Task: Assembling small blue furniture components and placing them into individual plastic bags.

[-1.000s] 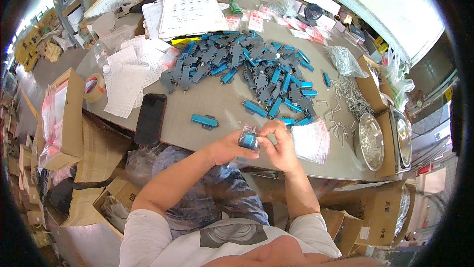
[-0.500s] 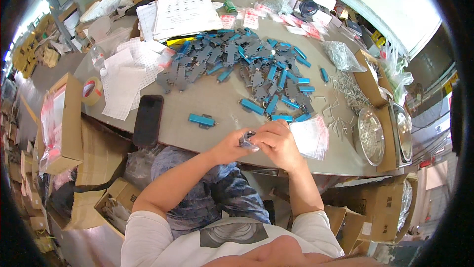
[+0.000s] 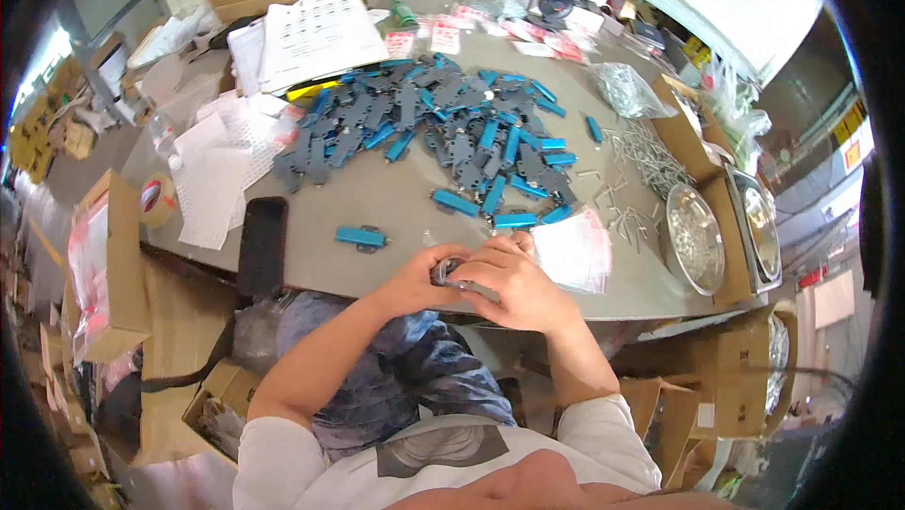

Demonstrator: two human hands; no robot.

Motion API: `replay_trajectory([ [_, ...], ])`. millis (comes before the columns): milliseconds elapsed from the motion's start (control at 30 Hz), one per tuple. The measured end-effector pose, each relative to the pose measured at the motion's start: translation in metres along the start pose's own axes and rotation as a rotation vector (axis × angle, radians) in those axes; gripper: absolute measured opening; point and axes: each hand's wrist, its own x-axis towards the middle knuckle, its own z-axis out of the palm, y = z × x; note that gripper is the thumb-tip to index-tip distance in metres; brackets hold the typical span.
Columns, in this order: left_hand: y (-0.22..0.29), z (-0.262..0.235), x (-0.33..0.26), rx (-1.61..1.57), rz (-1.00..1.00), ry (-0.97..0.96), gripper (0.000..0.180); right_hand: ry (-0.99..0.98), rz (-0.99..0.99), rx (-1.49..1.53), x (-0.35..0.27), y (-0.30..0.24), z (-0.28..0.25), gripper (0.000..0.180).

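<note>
Both hands are being drawn nearer the table edge | one grey part (image 3: 443, 271) is being gripped between left hand (image 3: 419, 279) and right hand (image 3: 514, 279) | one blue piece (image 3: 361, 238) is lying apart, up-left.

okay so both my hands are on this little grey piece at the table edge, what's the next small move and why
Probably set the small grey part down on the bare table beside the lone blue piece. Both the left hand and the right hand are closed around it at the near edge, mostly hiding it, and the pile of blue and grey pieces lies farther back, so a free hand seems needed first.
</note>
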Motion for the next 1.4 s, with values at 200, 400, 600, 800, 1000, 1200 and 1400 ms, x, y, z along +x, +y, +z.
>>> replay_trajectory([
  [200, 0.007, -0.004, -0.006, -0.015, 0.000, -0.078, 0.061, 0.181, 0.093, 0.166, -0.012, 0.020, -0.003, 0.020],
  [400, 0.019, 0.001, -0.005, 0.010, 0.119, -0.083, 0.066, 0.481, 0.930, -0.712, -0.126, 0.159, -0.048, 0.017],
  [600, 0.013, 0.003, -0.008, -0.017, 0.181, -0.041, 0.072, 0.323, 1.092, -0.878, -0.167, 0.186, -0.047, 0.014],
  [800, 0.013, 0.002, -0.002, 0.001, 0.212, 0.036, 0.074, 0.688, 0.894, -0.718, -0.129, 0.147, -0.068, 0.019],
  [1000, 0.021, 0.010, -0.006, 0.070, 0.266, 0.027, 0.077, 0.381, 0.530, 0.216, -0.037, 0.010, -0.055, 0.017],
  [1200, 0.020, 0.012, -0.014, 0.102, 0.184, 0.025, 0.084, 0.139, 0.173, 0.195, 0.005, -0.012, -0.017, 0.015],
  [1400, 0.022, 0.010, -0.012, 0.099, 0.278, -0.039, 0.088, -0.021, 0.118, 0.228, 0.019, -0.009, -0.028, 0.018],
])
